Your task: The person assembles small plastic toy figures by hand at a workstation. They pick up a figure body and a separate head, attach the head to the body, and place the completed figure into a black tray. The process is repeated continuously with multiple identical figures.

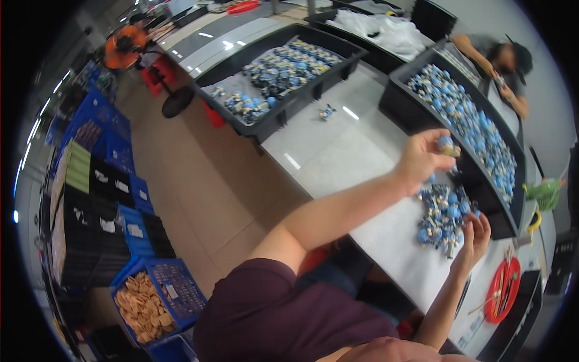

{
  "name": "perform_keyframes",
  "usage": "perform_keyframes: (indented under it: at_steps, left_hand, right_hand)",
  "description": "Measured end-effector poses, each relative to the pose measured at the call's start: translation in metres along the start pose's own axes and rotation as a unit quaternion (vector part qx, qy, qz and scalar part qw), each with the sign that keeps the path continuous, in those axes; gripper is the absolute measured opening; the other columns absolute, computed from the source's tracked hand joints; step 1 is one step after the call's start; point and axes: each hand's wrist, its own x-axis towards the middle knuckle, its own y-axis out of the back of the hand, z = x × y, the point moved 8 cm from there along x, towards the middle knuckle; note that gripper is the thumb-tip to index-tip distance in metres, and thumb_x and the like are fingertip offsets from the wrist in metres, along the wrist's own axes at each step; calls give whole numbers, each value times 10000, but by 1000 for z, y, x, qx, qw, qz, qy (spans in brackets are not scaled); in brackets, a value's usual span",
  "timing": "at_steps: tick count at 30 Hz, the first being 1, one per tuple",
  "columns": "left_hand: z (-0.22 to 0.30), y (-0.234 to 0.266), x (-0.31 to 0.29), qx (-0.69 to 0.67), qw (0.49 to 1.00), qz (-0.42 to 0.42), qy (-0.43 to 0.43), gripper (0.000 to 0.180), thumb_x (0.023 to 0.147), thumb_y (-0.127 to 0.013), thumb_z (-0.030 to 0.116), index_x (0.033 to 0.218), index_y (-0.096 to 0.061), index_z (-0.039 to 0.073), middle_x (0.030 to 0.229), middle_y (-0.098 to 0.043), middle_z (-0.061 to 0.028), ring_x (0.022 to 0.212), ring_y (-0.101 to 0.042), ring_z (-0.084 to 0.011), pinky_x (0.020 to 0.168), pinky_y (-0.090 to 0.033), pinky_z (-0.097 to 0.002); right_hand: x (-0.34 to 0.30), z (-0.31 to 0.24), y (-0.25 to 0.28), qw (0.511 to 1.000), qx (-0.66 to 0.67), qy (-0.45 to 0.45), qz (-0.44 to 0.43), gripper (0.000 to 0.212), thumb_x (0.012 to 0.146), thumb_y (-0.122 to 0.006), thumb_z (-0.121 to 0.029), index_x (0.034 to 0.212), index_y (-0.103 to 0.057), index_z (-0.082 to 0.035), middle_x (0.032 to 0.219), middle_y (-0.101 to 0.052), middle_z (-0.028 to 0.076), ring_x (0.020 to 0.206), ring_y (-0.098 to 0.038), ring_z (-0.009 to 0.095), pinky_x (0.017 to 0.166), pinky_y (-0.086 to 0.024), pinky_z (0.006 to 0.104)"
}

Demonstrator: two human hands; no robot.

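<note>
My left hand (pixel 422 158), arm stretched out over the table, pinches a small figurine (pixel 445 145) with a blue top and a pale lower part. Just below it on the white tabletop lies a loose heap of similar blue, dark and cream figurines (pixel 443 218). At the heap's right edge is my right hand (pixel 476 240), its fingers curled around a small blue figurine (pixel 476 213) that they partly hide. A single figurine (pixel 326 112) lies apart on the table, farther off.
Beyond the heap stands a black bin (pixel 395 99) full of figurines. Another black bin (pixel 283 123) holds rows of them at far left. A red tray (pixel 503 289) with thin tools lies at right. Across the table a person (pixel 503 72) works. Blue crates (pixel 175 289) stand on the floor.
</note>
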Motion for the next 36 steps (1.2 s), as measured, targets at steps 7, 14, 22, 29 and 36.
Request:
perform_keyframes:
  at_steps: [7, 14, 22, 29, 36]
  left_hand:
    - [177, 128, 16, 233, 952, 158, -121, 526, 703, -606, -97, 1197, -466, 14, 999, -598, -109, 843, -608, -176, 721, -519, -275]
    - [346, 305, -3, 741, 566, 340, -120, 486, 646, -680, 31, 1120, -571, 52, 1014, -614, -159, 906, -609, -229, 765, -491, -312]
    - [351, 384, -11, 852, 423, 306, 48, 416, 703, -604, -1, 1107, -586, 100, 1066, -595, -142, 1014, -560, -265, 878, -441, -341]
    - [348, 414, 3, 881, 384, 264, 81, 399, 734, -550, -31, 1108, -579, 103, 1136, -547, -158, 1085, -506, -290, 925, -405, -364]
    - [362, 473, -5, 945, 298, 122, 63, 352, 708, -591, 76, 1058, -579, 40, 1059, -574, -184, 1032, -533, -311, 894, -411, -365]
  right_hand:
    - [-8, 22, 17, 999, -3, -42, -10, 339, 877, -513, -99, 1193, -424, -14, 1042, -559, 106, 831, -564, 131, 720, -466, 237]
    - [-21, 29, 50, 996, -10, -82, 37, 308, 874, -510, -87, 1161, -435, -4, 981, -573, 105, 762, -564, 113, 679, -460, 220]
    - [-58, 41, 115, 980, -68, -139, 123, 318, 870, -524, -100, 1163, -437, -10, 945, -582, 91, 748, -564, 109, 684, -465, 224]
    - [-98, 40, 167, 962, -77, -169, 200, 323, 860, -545, -102, 1161, -451, -28, 920, -588, 78, 733, -568, 106, 673, -462, 216]
    - [-102, 33, 168, 954, -103, -172, 224, 297, 842, -567, -83, 1118, -496, -1, 936, -601, 114, 735, -589, 134, 677, -490, 236]
